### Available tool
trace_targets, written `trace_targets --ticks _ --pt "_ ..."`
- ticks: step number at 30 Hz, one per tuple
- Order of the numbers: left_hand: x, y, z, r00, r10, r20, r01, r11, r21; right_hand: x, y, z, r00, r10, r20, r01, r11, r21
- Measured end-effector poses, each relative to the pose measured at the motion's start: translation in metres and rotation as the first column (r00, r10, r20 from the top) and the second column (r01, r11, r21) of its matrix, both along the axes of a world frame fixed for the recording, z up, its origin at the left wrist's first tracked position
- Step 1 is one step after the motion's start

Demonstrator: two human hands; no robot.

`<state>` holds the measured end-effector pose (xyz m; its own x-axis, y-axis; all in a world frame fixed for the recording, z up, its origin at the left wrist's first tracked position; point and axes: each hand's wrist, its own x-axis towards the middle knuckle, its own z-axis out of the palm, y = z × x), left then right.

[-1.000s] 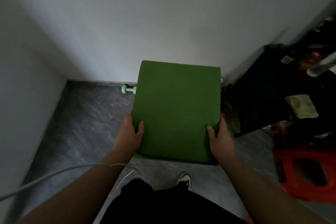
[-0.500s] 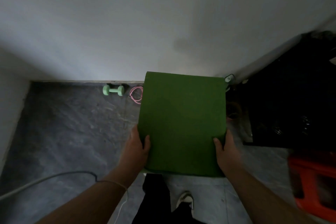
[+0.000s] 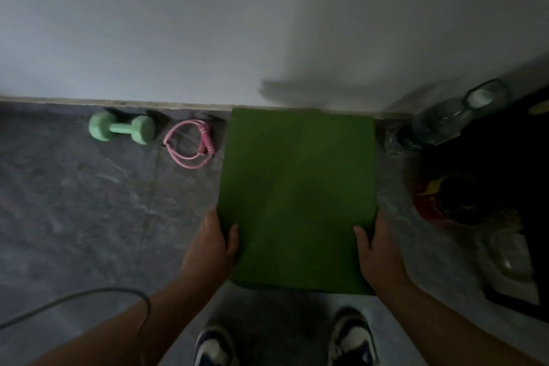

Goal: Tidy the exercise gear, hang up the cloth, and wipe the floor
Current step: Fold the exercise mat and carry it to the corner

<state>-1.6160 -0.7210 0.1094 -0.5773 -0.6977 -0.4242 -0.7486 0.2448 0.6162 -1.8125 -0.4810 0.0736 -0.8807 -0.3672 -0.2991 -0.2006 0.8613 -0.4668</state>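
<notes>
Gripping one green mat [image 3: 298,196]: left hand [image 3: 212,242], right hand [image 3: 378,255]; one dumbbell [image 3: 121,129], one rope [image 3: 190,142].

No text, label, brand or number can be read anywhere; the green mat [image 3: 298,193] between the fingers is plain, and the rest is too dim

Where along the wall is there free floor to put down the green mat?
Bare floor lies left of and before the dumbbell and pink jump rope. Right of the green mat, bottles and clutter crowd the corner.
</notes>
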Motion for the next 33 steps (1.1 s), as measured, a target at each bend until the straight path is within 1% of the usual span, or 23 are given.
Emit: trace_targets --ticks 2,3,5,6,8,10,12,14,17,21,23,25,27,29,31,33 --pt "-0.008 -0.008 -0.05 1.0 0.009 0.006 -0.009 1.0 0.001 -0.014 -0.007 -0.056 0.999 0.018 0.036 -0.016 0.999 -0.049" --pt "-0.012 -0.012 -0.071 1.0 0.006 -0.007 -0.006 1.0 0.0 -0.019 -0.011 -0.08 0.999 0.016 0.032 -0.015 0.999 -0.049" --pt "-0.017 -0.021 -0.109 0.999 -0.015 -0.044 0.015 1.0 -0.01 -0.026 -0.017 -0.121 0.999 0.032 -0.027 -0.032 0.999 -0.023" --pt "-0.018 -0.024 -0.125 0.998 -0.027 -0.065 0.026 1.0 -0.004 -0.028 -0.021 -0.136 0.998 0.044 -0.048 -0.045 0.999 -0.014" --pt "-0.019 -0.03 -0.153 0.994 -0.045 -0.101 0.046 0.999 0.002 -0.031 -0.027 -0.16 0.998 0.054 -0.041 -0.053 0.999 0.006" --pt "-0.022 -0.036 -0.174 0.995 -0.043 -0.09 0.043 0.999 0.0 -0.034 -0.03 -0.18 0.997 0.062 -0.05 -0.062 0.998 0.016" --pt "-0.026 -0.041 -0.187 0.996 -0.059 -0.073 0.058 0.998 -0.013 -0.042 -0.035 -0.193 0.998 0.056 -0.024 -0.056 0.998 -0.015" --pt "-0.029 -0.046 -0.192 0.995 -0.076 -0.058 0.075 0.997 -0.018 -0.048 -0.038 -0.197 0.999 0.049 -0.005 -0.049 0.998 -0.046" --pt "-0.032 -0.047 -0.187 0.999 -0.049 -0.009 0.049 0.999 0.015 -0.048 -0.041 -0.197 0.999 0.038 -0.034 -0.038 0.999 -0.011" --pt "-0.043 -0.049 -0.195 0.997 -0.007 0.078 0.003 0.999 0.051 -0.046 -0.049 -0.198 1.0 -0.004 0.027 0.004 1.0 0.018" --pt "-0.047 -0.049 -0.2 0.992 0.003 0.123 -0.009 0.999 0.045 -0.046 -0.049 -0.198 1.0 -0.001 -0.008 0.002 0.999 0.047" --pt "-0.047 -0.049 -0.201 0.991 0.005 0.135 -0.01 0.999 0.037 -0.048 -0.049 -0.194 1.0 0.013 -0.022 -0.013 1.0 0.019" --pt "-0.045 -0.051 -0.197 0.991 0.002 0.133 -0.005 1.0 0.02 -0.052 -0.05 -0.183 0.999 0.009 0.046 -0.007 0.999 -0.038" --pt "-0.044 -0.055 -0.189 0.995 -0.001 0.104 0.006 0.999 -0.043 -0.061 -0.056 -0.168 0.994 -0.027 0.105 0.037 0.995 -0.091" --pt "-0.048 -0.063 -0.18 0.999 -0.027 0.043 0.032 0.993 -0.11 -0.068 -0.065 -0.15 0.999 -0.013 0.052 0.02 0.992 -0.127" --pt "-0.06 -0.072 -0.173 0.993 -0.114 0.001 0.112 0.974 -0.195 -0.074 -0.08 -0.133 0.988 0.098 -0.119 -0.116 0.981 -0.158"
